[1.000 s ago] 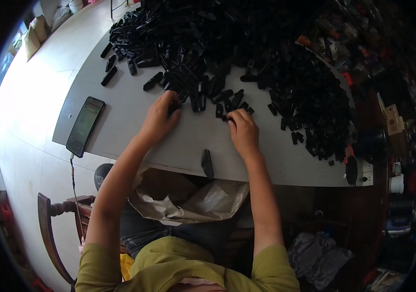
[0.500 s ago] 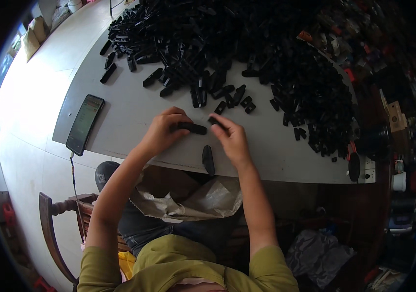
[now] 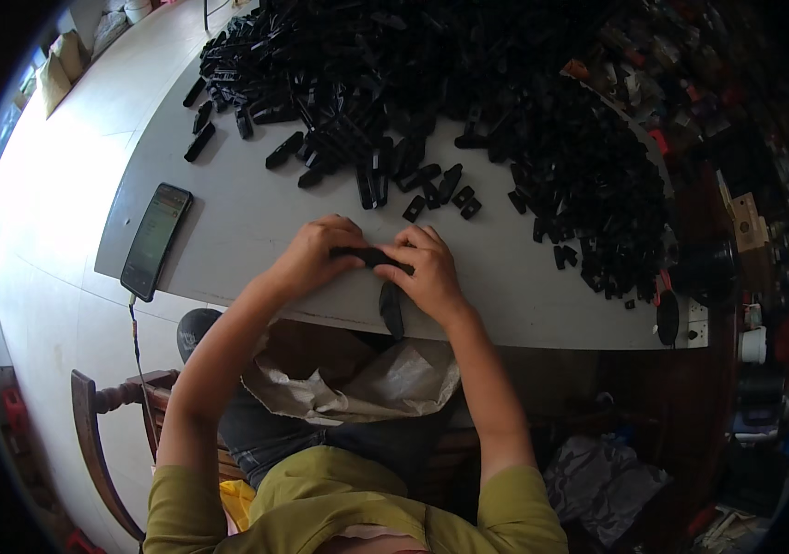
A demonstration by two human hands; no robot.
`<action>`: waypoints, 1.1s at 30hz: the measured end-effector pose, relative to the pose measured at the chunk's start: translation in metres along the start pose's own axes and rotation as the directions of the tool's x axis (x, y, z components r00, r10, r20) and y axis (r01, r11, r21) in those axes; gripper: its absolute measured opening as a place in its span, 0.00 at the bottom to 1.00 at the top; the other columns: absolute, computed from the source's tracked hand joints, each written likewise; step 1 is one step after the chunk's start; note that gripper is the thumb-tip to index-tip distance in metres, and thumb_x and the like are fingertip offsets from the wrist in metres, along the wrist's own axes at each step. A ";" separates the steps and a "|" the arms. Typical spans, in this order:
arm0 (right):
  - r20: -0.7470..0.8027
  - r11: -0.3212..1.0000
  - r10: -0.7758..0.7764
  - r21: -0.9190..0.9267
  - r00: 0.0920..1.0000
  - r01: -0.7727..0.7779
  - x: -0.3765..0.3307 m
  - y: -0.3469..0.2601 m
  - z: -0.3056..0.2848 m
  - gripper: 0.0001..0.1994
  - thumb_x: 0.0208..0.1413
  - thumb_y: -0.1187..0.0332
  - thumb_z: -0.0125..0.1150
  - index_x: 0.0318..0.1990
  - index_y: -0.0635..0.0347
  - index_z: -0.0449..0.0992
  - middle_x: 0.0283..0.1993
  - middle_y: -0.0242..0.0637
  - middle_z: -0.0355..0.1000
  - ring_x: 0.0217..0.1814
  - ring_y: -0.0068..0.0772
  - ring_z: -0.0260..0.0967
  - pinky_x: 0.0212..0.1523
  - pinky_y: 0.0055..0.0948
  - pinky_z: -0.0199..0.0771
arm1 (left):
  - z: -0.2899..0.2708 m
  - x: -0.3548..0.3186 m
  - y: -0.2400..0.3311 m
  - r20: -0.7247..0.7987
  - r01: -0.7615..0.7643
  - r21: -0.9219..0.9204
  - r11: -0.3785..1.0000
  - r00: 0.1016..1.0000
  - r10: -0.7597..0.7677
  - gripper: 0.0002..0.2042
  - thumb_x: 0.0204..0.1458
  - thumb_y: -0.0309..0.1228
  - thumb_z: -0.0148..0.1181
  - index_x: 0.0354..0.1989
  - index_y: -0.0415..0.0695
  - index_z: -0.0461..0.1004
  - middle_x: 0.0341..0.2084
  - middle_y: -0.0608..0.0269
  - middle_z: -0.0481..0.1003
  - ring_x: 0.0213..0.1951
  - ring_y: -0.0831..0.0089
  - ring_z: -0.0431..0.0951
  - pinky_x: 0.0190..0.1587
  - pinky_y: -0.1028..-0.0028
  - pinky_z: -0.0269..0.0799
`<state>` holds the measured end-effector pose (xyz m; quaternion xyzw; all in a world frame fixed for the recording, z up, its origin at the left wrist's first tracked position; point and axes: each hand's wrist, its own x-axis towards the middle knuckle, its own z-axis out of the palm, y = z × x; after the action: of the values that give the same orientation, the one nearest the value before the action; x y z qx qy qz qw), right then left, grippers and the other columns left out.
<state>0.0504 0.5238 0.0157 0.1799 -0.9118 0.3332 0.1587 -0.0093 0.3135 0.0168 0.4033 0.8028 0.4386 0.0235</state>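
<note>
Between my two hands, just above the table's near part, is a long black plastic piece (image 3: 364, 255). My left hand (image 3: 316, 252) is closed around its left end. My right hand (image 3: 422, 265) pinches the right end, where a smaller black part seems to meet it; the fingers hide most of that part. Another long black piece (image 3: 391, 311) lies by the near edge, just below my right hand. Beyond my hands, a few small black parts (image 3: 414, 208) lie loose on the table.
A large heap of black plastic pieces (image 3: 339, 102) covers the far side of the grey table (image 3: 256, 217); smaller black parts (image 3: 597, 249) pile up at the right. A phone (image 3: 156, 242) with a cable lies at left. An open sack (image 3: 357, 406) rests on my lap.
My right hand has moved in toward the left one, bringing its small black part against the long piece. Before, the two hands were apart. The view has shifted slightly.
</note>
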 end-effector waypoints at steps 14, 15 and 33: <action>-0.053 0.990 0.141 -0.012 0.989 -0.142 0.000 0.018 -0.013 0.08 0.54 0.74 0.61 0.42 0.61 0.76 0.41 0.35 0.71 0.36 0.28 0.71 0.35 0.25 0.72 | -0.020 0.035 0.002 -0.076 0.115 0.125 0.985 0.991 -0.106 0.10 0.45 0.21 0.65 0.35 0.42 0.71 0.32 0.64 0.70 0.35 0.72 0.71 0.36 0.73 0.68; -0.031 0.928 0.316 0.220 0.948 -0.302 -0.004 0.018 -0.014 0.07 0.56 0.73 0.59 0.42 0.63 0.76 0.39 0.34 0.72 0.33 0.23 0.71 0.32 0.21 0.70 | -0.020 0.034 0.006 -0.015 0.368 -0.083 0.926 0.929 -0.371 0.10 0.46 0.22 0.65 0.33 0.42 0.69 0.28 0.66 0.69 0.31 0.78 0.69 0.34 0.77 0.65; 0.288 0.799 0.370 0.387 0.883 -0.461 -0.017 -0.014 -0.025 0.12 0.55 0.65 0.64 0.37 0.68 0.76 0.26 0.27 0.71 0.29 0.14 0.65 0.30 0.19 0.67 | -0.014 0.021 0.021 -0.033 0.196 0.294 0.935 0.980 -0.195 0.14 0.48 0.20 0.57 0.44 0.46 0.75 0.33 0.56 0.71 0.39 0.57 0.73 0.41 0.66 0.71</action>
<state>0.0759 0.5345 0.0350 0.0382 -0.8392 0.5397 -0.0553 -0.0157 0.3244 0.0473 0.3198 0.8955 0.3095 0.0049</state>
